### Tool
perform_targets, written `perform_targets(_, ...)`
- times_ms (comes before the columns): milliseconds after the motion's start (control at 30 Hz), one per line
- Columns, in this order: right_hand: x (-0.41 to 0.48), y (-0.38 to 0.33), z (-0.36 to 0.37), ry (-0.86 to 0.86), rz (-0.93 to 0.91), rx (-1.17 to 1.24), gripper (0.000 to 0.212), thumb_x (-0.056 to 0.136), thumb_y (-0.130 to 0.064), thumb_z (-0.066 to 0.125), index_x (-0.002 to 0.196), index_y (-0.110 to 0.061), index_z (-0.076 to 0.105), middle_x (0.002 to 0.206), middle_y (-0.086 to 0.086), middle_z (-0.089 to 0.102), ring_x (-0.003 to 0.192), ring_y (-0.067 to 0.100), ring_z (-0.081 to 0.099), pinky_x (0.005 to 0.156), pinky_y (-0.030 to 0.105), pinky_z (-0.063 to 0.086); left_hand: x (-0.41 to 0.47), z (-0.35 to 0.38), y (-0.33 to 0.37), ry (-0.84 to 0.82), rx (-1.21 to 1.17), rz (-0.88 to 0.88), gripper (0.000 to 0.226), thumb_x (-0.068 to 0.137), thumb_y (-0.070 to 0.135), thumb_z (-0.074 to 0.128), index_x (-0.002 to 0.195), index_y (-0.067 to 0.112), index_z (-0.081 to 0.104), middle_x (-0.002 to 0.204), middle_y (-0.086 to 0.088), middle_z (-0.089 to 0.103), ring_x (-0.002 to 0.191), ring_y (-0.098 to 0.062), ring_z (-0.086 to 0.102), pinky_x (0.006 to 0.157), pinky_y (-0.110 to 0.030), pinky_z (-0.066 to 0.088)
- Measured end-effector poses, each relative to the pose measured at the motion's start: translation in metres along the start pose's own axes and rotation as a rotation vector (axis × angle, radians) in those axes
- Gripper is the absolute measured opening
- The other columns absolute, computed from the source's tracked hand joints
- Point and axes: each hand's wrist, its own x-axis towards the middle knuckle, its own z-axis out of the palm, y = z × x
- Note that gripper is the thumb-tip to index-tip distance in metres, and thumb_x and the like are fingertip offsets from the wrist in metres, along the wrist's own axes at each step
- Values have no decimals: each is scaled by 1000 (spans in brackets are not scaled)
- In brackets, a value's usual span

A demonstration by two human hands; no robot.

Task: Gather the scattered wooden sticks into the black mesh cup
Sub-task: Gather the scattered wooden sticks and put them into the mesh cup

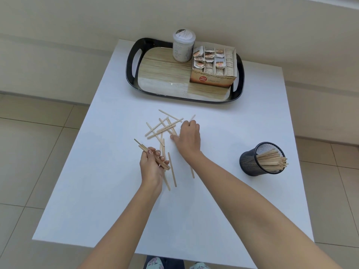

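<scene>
Lower right: black mesh cup already holding many thin pale wooden sticks. Centre: more lying scattered. Left hand gripping a bundle; right hand seemingly pinching one.

I see thin, pale wooden sticks lying flat in a crisscross pile in the middle. A few more lie alone just below the pile, pointing toward me. One small bunch is up off the top, tilted. Well off to the right stands the black mesh cup. It is round, upright, and packed with sticks leaning right.
</scene>
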Motion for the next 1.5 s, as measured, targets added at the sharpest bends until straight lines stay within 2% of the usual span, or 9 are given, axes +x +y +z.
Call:
perform_targets(200, 8, -10, 0, 26, 133, 49, 37, 89, -18, 66, 117, -1, 47, 112, 13, 55, 103, 25, 52, 87, 29, 44, 1, -8, 1, 6, 16, -13, 28, 107, 18, 27, 86, 16, 46, 72, 1, 45, 60, -15, 43, 61, -30, 47)
perform_targets(467, 25, -12, -15, -95, 211, 11, 22, 81, 13, 54, 77, -7, 46, 93, 14, 58, 81, 28, 58, 62, 30, 40, -1, -10, 2, -5, 17, -39, 28, 107, 18, 27, 86, 15, 45, 72, 0, 45, 59, -15, 42, 61, -30, 46)
perform_targets(567, 24, -12, -16, -132, 242, -5, 30, 80, 10, 59, 67, -9, 39, 96, 12, 61, 77, 27, 55, 61, 29, 40, -2, -10, 1, -17, 28, -56, 28, 107, 16, 26, 86, 14, 45, 72, -1, 45, 59, -16, 41, 60, -30, 45)
perform_targets(767, 9, 0, -14, -156, 221, -44, 14, 81, 2, 64, 87, -7, 56, 89, 9, 57, 84, 28, 61, 61, 27, 39, -2, -9, 0, -30, 104, -80, 29, 107, 15, 26, 85, 13, 45, 73, -1, 44, 60, -16, 41, 61, -30, 46)
perform_targets(900, -2, 10, -14, -162, 290, -37, 38, 80, 0, 65, 61, -11, 33, 67, 1, 41, 69, 25, 48, 58, 26, 37, -3, -7, 0, -39, 146, -110, 30, 106, 12, 25, 84, 13, 45, 72, -1, 43, 58, -16, 40, 60, -30, 45)
perform_targets(1100, -20, 22, -22, -159, 355, 116, 43, 74, 3, 62, 54, -13, 27, 56, 2, 28, 59, 26, 35, 43, 25, 22, -5, -2, -3, -82, 213, -179, 28, 104, 8, 29, 82, 13, 46, 68, 0, 38, 53, -13, 33, 55, -25, 34)
perform_targets(1267, -53, 22, -32, -84, 365, 422, 6, 74, -4, 62, 80, -4, 64, 75, 5, 63, 75, 24, 57, 65, 28, 45, -4, 8, -5, -154, 368, -163, 16, 100, 16, 46, 85, 13, 45, 70, 1, 34, 52, -10, 29, 53, -23, 30)
perform_targets(1400, -87, 14, -33, -84, 307, 623, 9, 74, -13, 68, 82, -14, 66, 68, -10, 64, 66, 3, 61, 68, 20, 50, -5, 13, -6, -267, 504, -113, 21, 98, 34, 51, 92, 13, 52, 73, 2, 46, 60, -12, 43, 64, -24, 39)
perform_targets(1500, -103, 9, -27, -75, 242, 653, 7, 80, -25, 70, 80, -20, 65, 65, -13, 64, 61, -5, 62, 60, 10, 49, -10, 16, -7, -367, 494, -121, 36, 99, 38, 51, 107, 3, 55, 100, -11, 69, 94, -22, 70, 87, -33, 54)
